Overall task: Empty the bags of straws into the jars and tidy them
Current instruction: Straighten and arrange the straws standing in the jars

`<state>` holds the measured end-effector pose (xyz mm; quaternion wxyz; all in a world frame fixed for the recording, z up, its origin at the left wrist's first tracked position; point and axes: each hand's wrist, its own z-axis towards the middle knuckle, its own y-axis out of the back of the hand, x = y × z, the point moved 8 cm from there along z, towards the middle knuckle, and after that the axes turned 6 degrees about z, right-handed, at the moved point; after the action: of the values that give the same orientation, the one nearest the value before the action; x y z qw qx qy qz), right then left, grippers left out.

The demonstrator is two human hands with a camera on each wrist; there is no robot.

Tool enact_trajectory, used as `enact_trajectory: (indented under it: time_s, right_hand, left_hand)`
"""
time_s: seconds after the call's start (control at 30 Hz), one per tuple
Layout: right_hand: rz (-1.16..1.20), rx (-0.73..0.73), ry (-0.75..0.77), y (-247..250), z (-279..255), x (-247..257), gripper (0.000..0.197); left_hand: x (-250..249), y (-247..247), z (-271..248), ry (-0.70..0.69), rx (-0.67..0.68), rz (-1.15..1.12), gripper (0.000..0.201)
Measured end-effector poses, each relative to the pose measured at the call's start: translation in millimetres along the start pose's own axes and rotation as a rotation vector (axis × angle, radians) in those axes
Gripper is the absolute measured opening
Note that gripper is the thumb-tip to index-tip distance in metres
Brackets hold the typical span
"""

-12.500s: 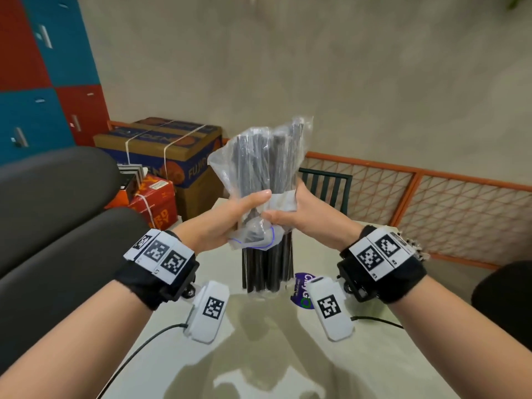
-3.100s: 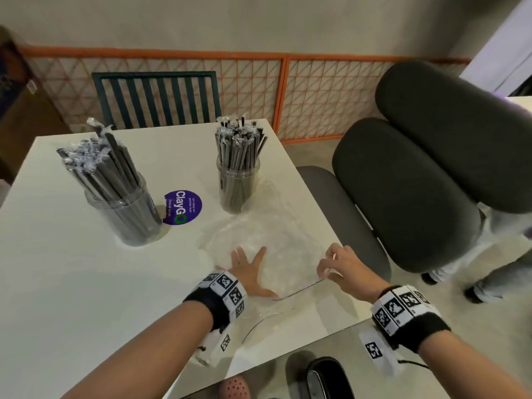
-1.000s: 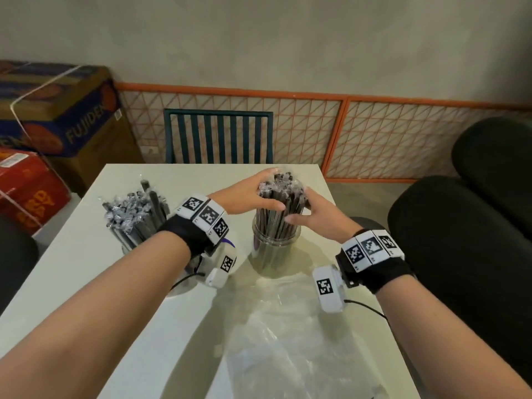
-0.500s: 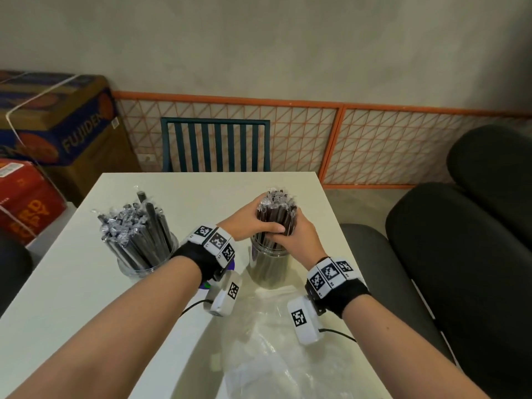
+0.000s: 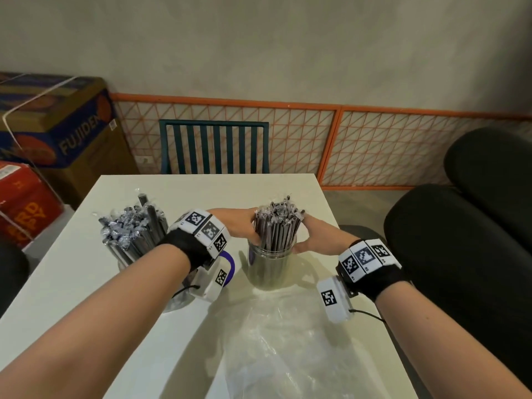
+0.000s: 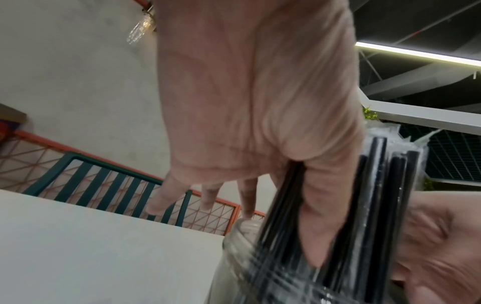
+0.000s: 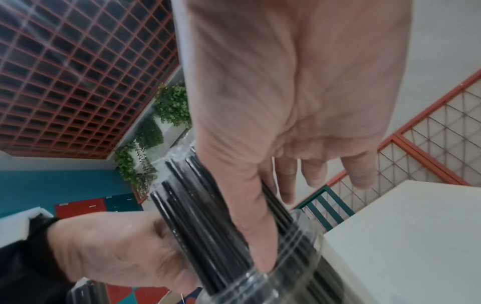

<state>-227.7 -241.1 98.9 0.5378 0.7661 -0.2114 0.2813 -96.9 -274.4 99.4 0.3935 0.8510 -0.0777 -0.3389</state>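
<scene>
Two clear jars stand on the white table (image 5: 74, 272). The right jar (image 5: 272, 272) holds a tight bundle of wrapped black straws (image 5: 277, 226). My left hand (image 5: 243, 228) clasps that bundle from the left, just above the rim. My right hand (image 5: 315, 240) clasps it from the right. In the left wrist view the thumb of my left hand (image 6: 260, 102) lies along the straws (image 6: 377, 195) at the jar mouth (image 6: 242, 242). The right wrist view shows my right hand (image 7: 299, 82) doing likewise. The left jar's straws (image 5: 129, 231) lean loosely, and my left arm partly hides that jar.
An empty clear plastic bag (image 5: 288, 341) lies flat on the table in front of the right jar. A purple sticker (image 5: 229, 264) shows between the jars. A green slatted chair (image 5: 214, 148) stands past the far edge, black padded chairs (image 5: 460, 249) at the right, and cardboard boxes (image 5: 57, 131) at the left.
Both hands have slid down the bundle from near its top to just above the jar's rim. The right hand has swung out to the bundle's right side.
</scene>
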Motion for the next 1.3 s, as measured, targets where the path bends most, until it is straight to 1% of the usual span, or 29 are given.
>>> enact_trajectory:
  time_s: [0.07,0.13,0.23,0.33,0.37,0.47,0.57,0.67,0.8,0.9,0.97,1.07,1.13,1.2,1.3]
  right_hand:
    - [0.098,-0.012,0.033,-5.5,-2.7,-0.4,0.088]
    - [0.211,-0.075,0.07,-8.5,-5.6,1.6,0.093]
    - [0.337,-0.204,0.072,-11.4,-10.5,5.3,0.093]
    - [0.373,-0.306,0.07,-14.8,-9.6,7.5,0.09]
    - [0.369,-0.337,0.063,-15.5,-8.3,7.1,0.088]
    - [0.315,-0.416,0.05,-12.6,-6.6,10.1,0.074]
    - [0.337,-0.459,0.082,2.6,-9.6,20.7,0.058]
    - [0.394,-0.407,0.119,17.3,-9.1,24.2,0.048]
    - [0.347,-0.312,0.055,17.1,-5.1,4.9,0.044]
    - [0.29,-0.29,0.062,17.7,-5.7,3.7,0.042]
    - [0.258,-0.257,0.074,16.8,-5.5,8.8,0.046]
    - [0.215,-0.161,0.081,6.6,-8.3,14.6,0.062]
    - [0.199,-0.122,0.116,-0.2,-13.3,17.7,0.07]
    - [0.217,-0.11,0.139,-6.6,-16.9,16.6,0.075]
    - [0.279,-0.148,0.129,-13.1,-13.9,12.2,0.086]
  left_hand:
    - [0.1,-4.7,-2.2,-0.02,0.003,-0.106,0.082]
    - [-6.8,-6.6,-4.8,-0.064,-0.03,-0.235,0.084]
    - [-13.0,-6.3,-3.8,-0.144,-0.126,-0.383,0.085]
    - [-12.6,-5.0,0.0,-0.184,-0.199,-0.513,0.094]
    - [-12.3,-3.4,1.5,-0.185,-0.221,-0.516,0.09]
    - [-15.1,5.3,1.7,-0.182,-0.292,-0.441,0.064]
    - [-19.0,20.9,-4.5,-0.21,-0.37,-0.465,0.057]
    - [-23.0,33.8,-11.7,-0.237,-0.383,-0.46,0.059]
    - [-27.3,26.7,-12.3,-0.212,-0.226,-0.317,0.058]
    - [-28.9,22.0,-11.2,-0.183,-0.17,-0.242,0.061]
    - [-31.8,18.9,-10.5,-0.174,-0.128,-0.204,0.068]
    - [-31.8,5.6,-6.5,-0.179,-0.03,-0.153,0.082]
    - [-27.0,-4.1,-6.3,-0.166,0.016,-0.171,0.082]
    - [-21.6,-10.2,-5.8,-0.156,0.0,-0.243,0.083]
    - [-18.7,-11.4,-5.9,-0.193,-0.126,-0.368,0.083]
